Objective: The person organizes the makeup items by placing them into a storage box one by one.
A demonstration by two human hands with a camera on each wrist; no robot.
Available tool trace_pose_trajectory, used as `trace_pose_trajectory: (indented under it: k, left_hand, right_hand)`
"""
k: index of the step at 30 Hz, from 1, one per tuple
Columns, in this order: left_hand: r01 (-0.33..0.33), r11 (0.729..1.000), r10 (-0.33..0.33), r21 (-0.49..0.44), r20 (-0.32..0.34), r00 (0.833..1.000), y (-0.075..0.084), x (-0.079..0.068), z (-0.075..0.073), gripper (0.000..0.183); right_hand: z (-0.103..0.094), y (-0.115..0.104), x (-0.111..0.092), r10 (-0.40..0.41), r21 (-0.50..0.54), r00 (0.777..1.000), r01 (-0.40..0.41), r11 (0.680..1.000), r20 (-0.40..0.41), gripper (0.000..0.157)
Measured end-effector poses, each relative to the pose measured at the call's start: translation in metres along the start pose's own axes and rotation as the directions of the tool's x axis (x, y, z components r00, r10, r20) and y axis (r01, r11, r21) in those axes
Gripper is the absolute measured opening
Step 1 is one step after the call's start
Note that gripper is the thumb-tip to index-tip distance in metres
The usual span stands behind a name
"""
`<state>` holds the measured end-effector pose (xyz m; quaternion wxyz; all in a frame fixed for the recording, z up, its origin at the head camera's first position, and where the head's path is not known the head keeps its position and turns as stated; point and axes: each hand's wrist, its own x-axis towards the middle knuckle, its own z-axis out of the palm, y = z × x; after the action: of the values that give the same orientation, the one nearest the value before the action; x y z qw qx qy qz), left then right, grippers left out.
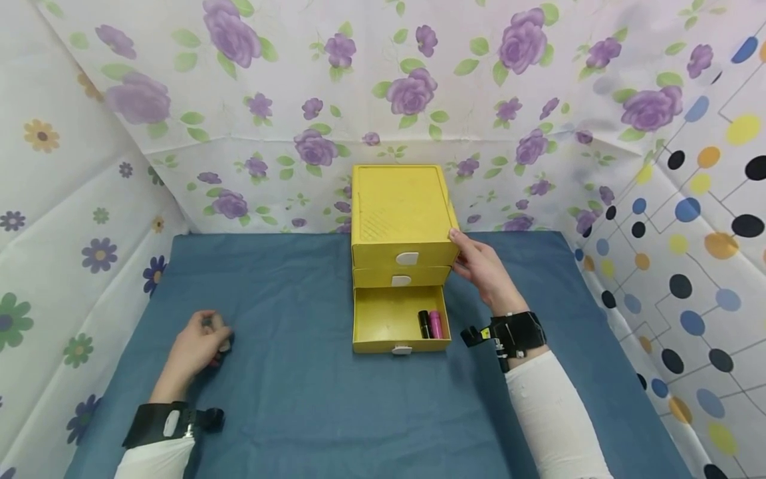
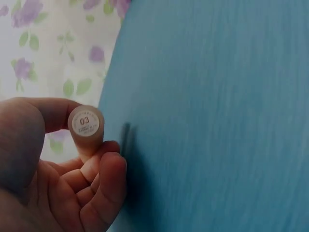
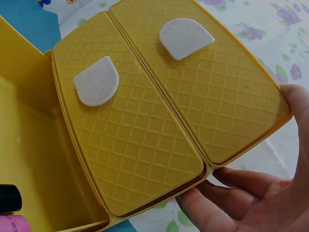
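My left hand point(image 1: 197, 342) is low over the left part of the table and pinches a beige cosmetic tube point(image 2: 88, 145). A round label with "03" on the tube's end faces the left wrist camera. My right hand point(image 1: 486, 269) grips the right side of a yellow drawer box point(image 1: 401, 203), thumb at the top front corner and fingers against the side. The box's bottom drawer point(image 1: 383, 316) is pulled out; the two drawers above it are closed. Inside the open drawer, at its right, lie a black tube point(image 1: 424, 324) and a pink tube point(image 1: 436, 324) side by side.
The box stands at the back of a blue cloth-covered table point(image 1: 287, 386). A flowered curtain point(image 1: 287, 100) hangs right behind it. Patterned cloths border the left and right sides. White tab handles point(image 1: 407, 258) stick out from the drawer fronts.
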<state>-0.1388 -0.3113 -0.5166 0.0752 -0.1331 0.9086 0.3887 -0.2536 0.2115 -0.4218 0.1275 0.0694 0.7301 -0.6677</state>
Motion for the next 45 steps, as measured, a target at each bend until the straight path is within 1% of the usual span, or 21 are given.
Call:
trace_pose_trajectory:
  k: [3,8,11,13,15,19,22,24,26,28,33,37,39,42,43,45]
  left_hand:
    - [-0.057,0.998,0.058,-0.021,0.030,0.998,0.013,-0.001,0.010,0.071]
    - [-0.138,0.989,0.139,-0.048,0.029,0.990,0.040,-0.004,0.027,0.069]
    - [-0.182,0.981,0.185,-0.063,0.041,0.982,0.057,-0.006,0.036,0.068]
    - [-0.216,0.973,0.221,-0.077,0.054,0.974,0.068,-0.007,0.041,0.068]
    - [-0.238,0.966,0.246,-0.098,0.072,0.967,0.077,-0.010,0.046,0.068]
    - [-0.270,0.955,0.281,-0.124,0.089,0.955,0.087,-0.016,0.052,0.067]
    - [-0.286,0.946,0.302,-0.156,0.096,0.948,0.097,-0.020,0.055,0.065]
    - [-0.293,0.938,0.316,-0.185,0.108,0.943,0.106,-0.023,0.057,0.063]
    - [-0.305,0.927,0.337,-0.219,0.125,0.933,0.117,-0.026,0.061,0.062]
    - [-0.316,0.915,0.360,-0.253,0.150,0.921,0.128,-0.029,0.065,0.062]
    - [-0.348,0.872,0.435,-0.344,0.220,0.873,0.156,-0.034,0.081,0.061]
    - [-0.377,0.848,0.484,-0.372,0.256,0.837,0.177,-0.033,0.098,0.061]
    - [-0.390,0.838,0.505,-0.383,0.271,0.819,0.185,-0.031,0.108,0.060]
    - [-0.386,0.822,0.527,-0.418,0.305,0.793,0.196,-0.028,0.122,0.059]
    - [-0.383,0.819,0.533,-0.428,0.315,0.785,0.198,-0.027,0.127,0.058]
    - [-0.373,0.815,0.536,-0.444,0.333,0.776,0.203,-0.025,0.135,0.057]
  right_hand:
    - [0.000,0.001,0.000,-0.002,0.003,1.000,0.002,1.000,0.009,0.102]
    - [0.001,0.000,-0.001,0.000,0.007,1.000,0.000,1.000,0.026,0.100]
    - [-0.002,-0.004,-0.002,0.011,-0.011,0.999,-0.010,1.000,0.041,0.100]
    - [-0.005,-0.007,-0.002,0.018,-0.041,0.998,-0.015,0.999,0.064,0.100]
    - [-0.009,-0.011,-0.003,0.031,-0.075,0.996,-0.025,0.997,0.082,0.100]
    - [-0.012,-0.018,-0.004,0.062,-0.152,0.989,-0.042,0.987,0.131,0.099]
    - [-0.013,-0.022,-0.004,0.076,-0.178,0.986,-0.049,0.983,0.150,0.098]
    - [-0.014,-0.024,-0.003,0.079,-0.186,0.985,-0.050,0.981,0.152,0.098]
    - [-0.016,-0.026,-0.003,0.080,-0.195,0.986,-0.050,0.980,0.149,0.098]
    - [-0.017,-0.027,-0.003,0.080,-0.201,0.986,-0.049,0.978,0.147,0.099]
    - [-0.019,-0.026,-0.002,0.071,-0.191,0.988,-0.044,0.981,0.140,0.099]
    - [-0.019,-0.026,0.000,0.060,-0.183,0.988,-0.034,0.983,0.140,0.099]
    - [-0.019,-0.026,0.000,0.059,-0.180,0.989,-0.034,0.983,0.137,0.099]
    - [-0.019,-0.026,-0.001,0.060,-0.182,0.989,-0.034,0.983,0.138,0.100]
    - [-0.019,-0.025,-0.001,0.061,-0.182,0.989,-0.035,0.983,0.134,0.099]
    - [-0.018,-0.024,-0.001,0.061,-0.180,0.990,-0.037,0.983,0.130,0.099]
